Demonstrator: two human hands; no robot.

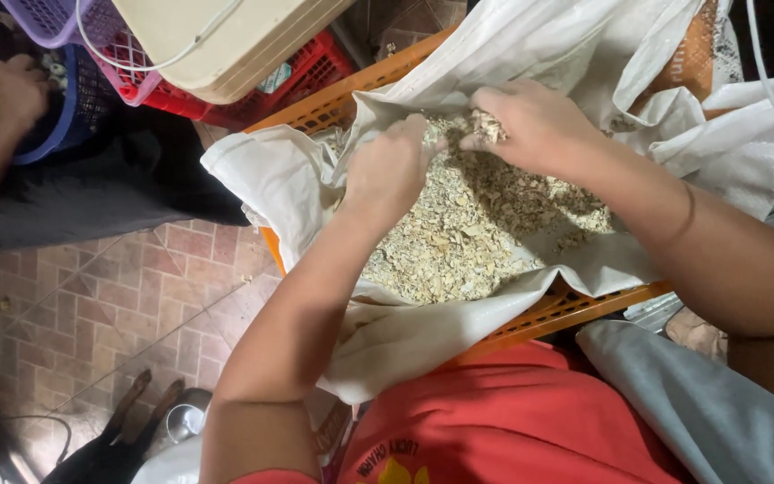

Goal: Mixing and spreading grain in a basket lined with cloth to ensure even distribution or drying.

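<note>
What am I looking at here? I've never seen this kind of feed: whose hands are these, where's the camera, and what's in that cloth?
There is one picture, from a camera on the person's head, looking down. The two bare arms from the bottom are the person's own. The left hand is pressed into pale dry flakes, and the right hand pinches some of them. The flakes lie on a white cloth lining an orange crate. At top left, a co-worker's hand works at a blue basket. The floor is reddish tile.
</note>
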